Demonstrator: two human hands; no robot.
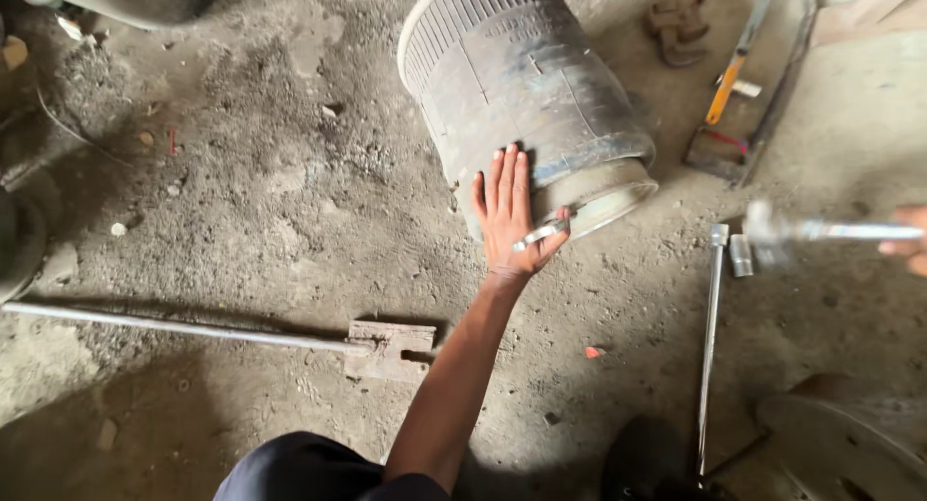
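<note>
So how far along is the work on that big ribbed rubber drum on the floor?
Done: the large grey ribbed rubber cylinder lies tipped on the dusty concrete floor. In hand: the left hand presses flat on it, pinning a small silver metal piece under the thumb; the right hand holds a blurred silver hammer-like tool. Left: cannot tell.

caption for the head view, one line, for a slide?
Left hand flat against ribbed drum on dirt floor; right hand grips hammer.
</note>
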